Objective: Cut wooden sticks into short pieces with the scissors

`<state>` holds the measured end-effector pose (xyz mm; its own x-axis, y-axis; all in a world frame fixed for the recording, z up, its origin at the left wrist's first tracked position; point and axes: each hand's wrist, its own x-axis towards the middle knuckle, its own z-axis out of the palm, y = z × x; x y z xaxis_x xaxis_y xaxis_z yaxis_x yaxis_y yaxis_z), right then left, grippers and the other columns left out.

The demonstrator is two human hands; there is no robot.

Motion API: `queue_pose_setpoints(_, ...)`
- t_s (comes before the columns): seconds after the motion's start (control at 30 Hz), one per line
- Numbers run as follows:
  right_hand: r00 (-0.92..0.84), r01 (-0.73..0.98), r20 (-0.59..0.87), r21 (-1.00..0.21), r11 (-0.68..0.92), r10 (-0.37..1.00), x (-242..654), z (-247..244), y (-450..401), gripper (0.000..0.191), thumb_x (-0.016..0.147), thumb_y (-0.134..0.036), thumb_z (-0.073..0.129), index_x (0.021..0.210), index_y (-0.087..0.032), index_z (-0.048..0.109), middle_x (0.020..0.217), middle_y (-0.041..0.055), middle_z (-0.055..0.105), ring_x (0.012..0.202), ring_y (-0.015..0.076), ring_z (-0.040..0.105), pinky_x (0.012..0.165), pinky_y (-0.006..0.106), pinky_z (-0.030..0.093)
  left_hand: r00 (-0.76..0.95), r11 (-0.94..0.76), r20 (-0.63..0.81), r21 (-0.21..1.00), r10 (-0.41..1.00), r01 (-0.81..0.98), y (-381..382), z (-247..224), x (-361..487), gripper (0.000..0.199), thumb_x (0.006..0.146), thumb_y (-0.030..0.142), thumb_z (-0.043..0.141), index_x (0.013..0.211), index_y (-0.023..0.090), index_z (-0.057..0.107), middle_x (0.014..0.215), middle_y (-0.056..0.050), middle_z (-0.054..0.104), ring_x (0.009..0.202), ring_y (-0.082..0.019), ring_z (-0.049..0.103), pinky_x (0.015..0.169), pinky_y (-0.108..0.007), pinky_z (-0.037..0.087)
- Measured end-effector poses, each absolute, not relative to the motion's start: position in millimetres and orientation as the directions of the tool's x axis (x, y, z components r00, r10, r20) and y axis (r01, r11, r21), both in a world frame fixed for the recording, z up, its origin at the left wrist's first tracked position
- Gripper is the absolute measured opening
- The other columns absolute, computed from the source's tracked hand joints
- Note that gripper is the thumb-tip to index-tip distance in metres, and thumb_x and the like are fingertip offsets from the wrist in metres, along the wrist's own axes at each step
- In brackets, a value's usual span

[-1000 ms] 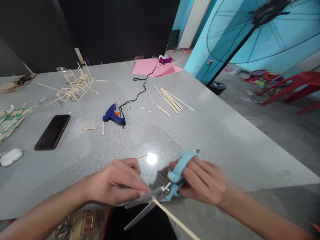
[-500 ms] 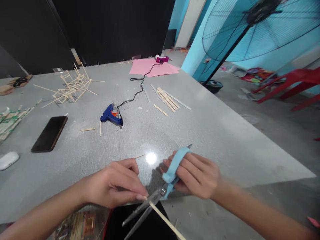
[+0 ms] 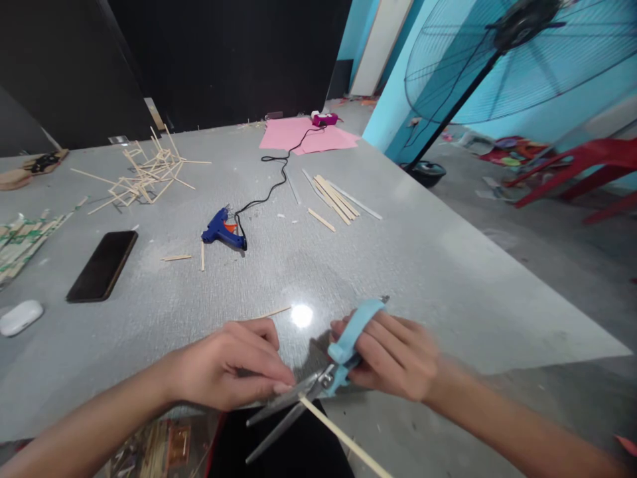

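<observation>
My right hand [image 3: 391, 352] is closed round the light-blue handles of a pair of scissors [image 3: 279, 425], whose blades are parted and point down to the left. Between the blades, near the pivot, lies a thin wooden stick [image 3: 343, 435] that runs down to the right past the table edge. Fingers pressed together, my left hand [image 3: 239, 368] pinches the stick's near end beside the blades; the fingertips hide that end. Behind my left hand a thin stick piece [image 3: 273, 313] rests on the table.
On the grey table [image 3: 448, 285] lie a blue glue gun [image 3: 223, 229] with a black cord, a phone [image 3: 103, 265], a white case [image 3: 20, 317], loose sticks [image 3: 334, 199], pink paper [image 3: 298, 136] and a stick structure [image 3: 149, 174]. A stand fan [image 3: 517, 40] stands at right.
The scissors have shifted slightly, and their blades look a little wider apart. The long stick now reaches further right at its lower end. My left hand keeps its pinch.
</observation>
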<state>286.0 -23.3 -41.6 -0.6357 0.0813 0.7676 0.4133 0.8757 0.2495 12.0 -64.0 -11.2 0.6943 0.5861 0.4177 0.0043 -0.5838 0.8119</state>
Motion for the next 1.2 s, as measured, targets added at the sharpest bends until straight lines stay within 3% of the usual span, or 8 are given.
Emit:
queue_pose_setpoints(0.27, -0.614, 0.477, 0.762, 0.151, 0.866, 0.206, 285, -56, -27, 0.013, 0.095, -0.022, 0.067, 0.102, -0.012, 0.070, 0.086, 0.0080, 0.075, 0.078, 0.0210, 0.070, 0.065, 0.033, 0.054, 0.679, -0.655, 0.466, 0.755, 0.568, 0.029, -63, -10, 10, 0.012, 0.102, 0.017, 0.062, 0.103, 0.016, 0.074, 0.080, -0.008, 0.079, 0.065, -0.013, 0.066, 0.083, -0.035, 0.052)
queue_pose_setpoints(0.57, -0.696, 0.481, 0.667, 0.158, 0.862, 0.266, 324, -51, -16, 0.008, 0.088, -0.012, 0.065, 0.092, -0.019, 0.066, 0.084, 0.0073, 0.072, 0.080, 0.0220, 0.068, 0.066, 0.034, 0.051, 0.606, -0.705, 0.533, 0.706, 0.591, 0.066, -63, -14, 9, 0.012, 0.098, 0.013, 0.069, 0.107, 0.019, 0.074, 0.081, -0.004, 0.080, 0.062, -0.012, 0.067, 0.076, -0.035, 0.053)
queue_pose_setpoints(0.67, -0.741, 0.516, 0.574, 0.154, 0.843, 0.348, 355, -52, -8, 0.016, 0.085, -0.007, 0.056, 0.091, -0.021, 0.062, 0.080, 0.0056, 0.070, 0.076, 0.0213, 0.068, 0.060, 0.032, 0.048, 0.607, -0.727, 0.550, 0.683, 0.574, 0.068, -64, -17, 9, 0.018, 0.095, 0.009, 0.071, 0.111, 0.018, 0.074, 0.085, -0.005, 0.081, 0.066, -0.013, 0.070, 0.076, -0.035, 0.054)
queue_pose_setpoints(0.77, -0.707, 0.656, 0.448, 0.129, 0.743, 0.547, 386, -52, -2, 0.012, 0.085, -0.012, 0.054, 0.089, -0.023, 0.058, 0.086, 0.0085, 0.072, 0.072, 0.0223, 0.069, 0.053, 0.033, 0.045, 0.606, -0.743, 0.555, 0.663, 0.569, 0.091, -63, -18, 9, 0.022, 0.094, 0.007, 0.071, 0.114, 0.017, 0.074, 0.086, -0.006, 0.081, 0.068, -0.014, 0.070, 0.077, -0.035, 0.055)
queue_pose_setpoints(0.83, -0.632, 0.762, 0.290, 0.063, 0.645, 0.719, 401, -49, 2, 0.003, 0.087, -0.022, 0.057, 0.087, -0.024, 0.059, 0.085, 0.0081, 0.073, 0.063, 0.0230, 0.067, 0.049, 0.034, 0.042, 0.609, -0.746, 0.551, 0.658, 0.571, 0.104, -63, -19, 8, 0.024, 0.094, 0.006, 0.071, 0.115, 0.018, 0.073, 0.088, -0.006, 0.081, 0.069, -0.013, 0.070, 0.078, -0.035, 0.056)
queue_pose_setpoints(0.9, -0.545, 0.836, 0.076, -0.026, 0.548, 0.835, 409, -41, 6, 0.009, 0.088, -0.032, 0.061, 0.083, -0.025, 0.060, 0.076, 0.0064, 0.071, 0.056, 0.0230, 0.064, 0.048, 0.034, 0.040, 0.609, -0.757, 0.554, 0.643, 0.568, 0.122, -63, -20, 7, 0.025, 0.094, 0.006, 0.070, 0.116, 0.018, 0.072, 0.090, -0.005, 0.081, 0.071, -0.013, 0.070, 0.078, -0.034, 0.056)
queue_pose_setpoints(1.0, -0.484, 0.875, -0.193, -0.123, 0.468, 0.854, 406, -23, 15, 0.017, 0.090, -0.041, 0.065, 0.086, -0.025, 0.065, 0.080, 0.0077, 0.073, 0.063, 0.0232, 0.067, 0.057, 0.034, 0.044, 0.625, -0.827, 0.580, 0.523, 0.523, 0.206, -62, -23, 4, 0.027, 0.094, 0.005, 0.070, 0.118, 0.016, 0.070, 0.095, -0.006, 0.081, 0.078, -0.016, 0.069, 0.076, -0.034, 0.056)
queue_pose_setpoints(1.2, -0.423, 0.894, -0.229, 0.054, 0.446, 0.877, 360, -1, 44, 0.027, 0.099, -0.042, 0.058, 0.086, -0.021, 0.070, 0.071, 0.0067, 0.071, 0.061, 0.0210, 0.063, 0.055, 0.031, 0.031, 0.726, -0.882, 0.526, 0.110, 0.443, 0.458, -63, -30, 0, 0.025, 0.094, 0.004, 0.066, 0.118, 0.011, 0.067, 0.094, -0.008, 0.078, 0.083, -0.022, 0.062, 0.072, -0.035, 0.054)
